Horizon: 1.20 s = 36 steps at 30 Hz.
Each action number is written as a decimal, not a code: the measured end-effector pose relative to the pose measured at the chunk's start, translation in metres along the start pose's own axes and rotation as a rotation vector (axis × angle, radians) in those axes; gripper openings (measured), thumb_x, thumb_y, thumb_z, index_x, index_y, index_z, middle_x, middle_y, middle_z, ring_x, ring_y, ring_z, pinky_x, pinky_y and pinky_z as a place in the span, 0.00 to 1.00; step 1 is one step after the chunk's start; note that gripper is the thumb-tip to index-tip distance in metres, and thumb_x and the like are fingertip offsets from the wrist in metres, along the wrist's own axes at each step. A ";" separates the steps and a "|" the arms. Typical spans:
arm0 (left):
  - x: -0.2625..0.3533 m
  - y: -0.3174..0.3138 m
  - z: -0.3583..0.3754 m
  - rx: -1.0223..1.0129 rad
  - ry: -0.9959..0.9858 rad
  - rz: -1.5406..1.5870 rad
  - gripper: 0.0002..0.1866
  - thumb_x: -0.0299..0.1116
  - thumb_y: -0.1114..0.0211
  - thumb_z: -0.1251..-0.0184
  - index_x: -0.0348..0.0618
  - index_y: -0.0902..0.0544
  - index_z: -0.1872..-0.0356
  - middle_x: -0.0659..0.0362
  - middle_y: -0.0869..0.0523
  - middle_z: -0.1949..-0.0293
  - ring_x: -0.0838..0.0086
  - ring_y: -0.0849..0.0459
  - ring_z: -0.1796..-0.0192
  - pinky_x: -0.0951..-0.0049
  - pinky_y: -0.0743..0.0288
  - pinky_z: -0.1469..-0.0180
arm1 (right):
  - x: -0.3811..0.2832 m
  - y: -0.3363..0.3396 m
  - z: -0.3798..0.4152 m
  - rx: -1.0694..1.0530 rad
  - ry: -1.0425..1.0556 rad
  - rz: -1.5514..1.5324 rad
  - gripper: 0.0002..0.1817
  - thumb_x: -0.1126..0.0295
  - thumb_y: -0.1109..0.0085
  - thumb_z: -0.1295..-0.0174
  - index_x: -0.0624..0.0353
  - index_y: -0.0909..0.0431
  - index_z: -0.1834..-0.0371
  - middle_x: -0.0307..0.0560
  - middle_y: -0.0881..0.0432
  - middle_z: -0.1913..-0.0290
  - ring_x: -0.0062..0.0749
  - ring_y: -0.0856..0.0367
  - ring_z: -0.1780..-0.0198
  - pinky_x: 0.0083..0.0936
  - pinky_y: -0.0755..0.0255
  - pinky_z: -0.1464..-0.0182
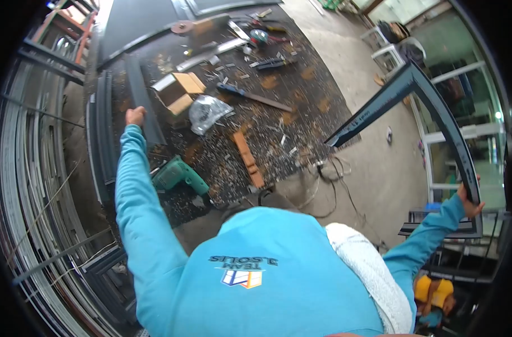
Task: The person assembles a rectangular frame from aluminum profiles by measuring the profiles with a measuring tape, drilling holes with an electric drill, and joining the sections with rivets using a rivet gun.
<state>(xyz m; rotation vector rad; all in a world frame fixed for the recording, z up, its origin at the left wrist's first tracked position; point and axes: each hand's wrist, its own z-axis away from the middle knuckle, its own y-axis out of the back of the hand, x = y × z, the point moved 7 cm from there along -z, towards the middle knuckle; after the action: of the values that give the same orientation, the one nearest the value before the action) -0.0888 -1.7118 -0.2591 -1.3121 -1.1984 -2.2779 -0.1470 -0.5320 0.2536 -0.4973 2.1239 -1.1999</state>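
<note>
My left hand (135, 116) is closed at the edge of a long grey metal profile (137, 81) lying on the left of the worktable. More grey profiles (103, 123) lie alongside it. A green power drill (180, 175) rests nearer to me, below that hand. Out to the right, my right hand (470, 200) grips one end of an L-shaped dark metal frame piece (435, 95). Its corner points away from me, and its other arm reaches back toward the table edge. Handwritten marks show on that arm.
The worktable (318, 73) is strewn with metal chips. On it are an open cardboard box (177, 90), a plastic bag (208, 114), a file (256, 98), pliers (273, 63) and an orange-brown block (248, 160). Cables (337, 174) trail on the floor. Stacked profiles (31, 185) stand left.
</note>
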 end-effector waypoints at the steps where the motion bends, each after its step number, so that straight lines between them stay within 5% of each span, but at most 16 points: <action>1: 0.032 0.014 0.034 0.094 -0.070 -0.031 0.22 0.40 0.35 0.53 0.34 0.17 0.58 0.46 0.16 0.65 0.59 0.18 0.63 0.58 0.24 0.55 | -0.008 -0.004 0.003 0.012 0.052 0.044 0.41 0.59 0.37 0.57 0.84 0.38 0.45 0.76 0.32 0.49 0.72 0.31 0.44 0.72 0.41 0.39; 4: 0.068 0.038 0.123 0.649 -0.573 -0.323 0.27 0.40 0.34 0.52 0.37 0.26 0.50 0.45 0.21 0.56 0.55 0.20 0.58 0.58 0.26 0.53 | -0.030 -0.009 0.001 0.034 0.100 0.109 0.40 0.61 0.36 0.59 0.83 0.37 0.46 0.76 0.32 0.50 0.72 0.31 0.45 0.73 0.41 0.40; 6: 0.129 0.040 0.213 0.376 -0.499 -0.285 0.29 0.35 0.32 0.48 0.41 0.34 0.45 0.48 0.22 0.49 0.54 0.17 0.56 0.60 0.23 0.50 | -0.038 -0.006 -0.006 0.066 0.140 0.128 0.40 0.62 0.36 0.59 0.81 0.37 0.46 0.75 0.32 0.51 0.72 0.31 0.45 0.74 0.40 0.40; 8: 0.159 0.021 0.268 0.214 -0.604 0.132 0.28 0.32 0.31 0.45 0.44 0.36 0.46 0.49 0.21 0.53 0.55 0.16 0.56 0.61 0.22 0.52 | -0.037 -0.007 -0.017 0.110 0.218 0.138 0.39 0.62 0.36 0.59 0.79 0.36 0.45 0.75 0.33 0.51 0.72 0.30 0.46 0.74 0.40 0.41; 12: 0.204 -0.061 0.349 -0.044 -0.538 0.092 0.27 0.34 0.27 0.44 0.42 0.32 0.47 0.49 0.20 0.56 0.59 0.15 0.59 0.62 0.21 0.58 | -0.027 -0.006 -0.039 0.163 0.197 0.171 0.39 0.66 0.38 0.60 0.77 0.36 0.43 0.75 0.34 0.47 0.72 0.33 0.43 0.75 0.44 0.41; 14: 0.224 -0.110 0.382 -0.039 -0.752 0.061 0.25 0.36 0.25 0.46 0.41 0.28 0.52 0.49 0.20 0.59 0.58 0.16 0.60 0.60 0.21 0.57 | -0.020 -0.012 -0.045 0.159 0.271 0.160 0.38 0.67 0.39 0.61 0.76 0.35 0.44 0.75 0.35 0.46 0.71 0.34 0.41 0.75 0.45 0.41; 20: 0.244 -0.247 0.419 0.013 -0.886 -0.406 0.29 0.43 0.20 0.58 0.41 0.24 0.58 0.52 0.22 0.60 0.57 0.22 0.55 0.57 0.27 0.54 | -0.044 0.017 -0.120 0.020 0.230 0.119 0.38 0.68 0.41 0.61 0.73 0.34 0.42 0.74 0.35 0.44 0.70 0.35 0.39 0.76 0.45 0.39; 24: 0.223 -0.322 0.423 -0.075 -0.884 -0.648 0.30 0.46 0.22 0.54 0.42 0.26 0.54 0.54 0.24 0.56 0.60 0.24 0.49 0.60 0.30 0.47 | -0.051 0.055 -0.169 -0.053 0.115 0.021 0.39 0.69 0.42 0.59 0.76 0.40 0.39 0.80 0.39 0.42 0.78 0.37 0.39 0.81 0.46 0.41; 28: 0.214 -0.339 0.429 -0.134 -0.924 -0.745 0.31 0.47 0.22 0.53 0.41 0.25 0.52 0.54 0.24 0.54 0.60 0.25 0.46 0.60 0.32 0.45 | -0.039 0.080 -0.212 -0.143 -0.079 0.013 0.41 0.70 0.41 0.60 0.85 0.46 0.44 0.82 0.41 0.45 0.79 0.39 0.38 0.84 0.50 0.39; 36: 0.206 -0.348 0.430 -0.263 -0.923 -0.733 0.36 0.54 0.21 0.56 0.40 0.25 0.51 0.54 0.23 0.54 0.60 0.24 0.48 0.61 0.31 0.45 | 0.027 0.094 -0.233 -0.281 -0.384 0.099 0.46 0.67 0.39 0.61 0.90 0.46 0.41 0.85 0.40 0.39 0.77 0.44 0.32 0.73 0.60 0.26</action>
<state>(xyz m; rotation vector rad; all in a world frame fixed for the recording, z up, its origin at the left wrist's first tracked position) -0.1443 -1.1312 -0.1672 -2.5271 -1.9559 -2.3470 -0.3284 -0.3561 0.2514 -0.6779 1.9595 -0.6871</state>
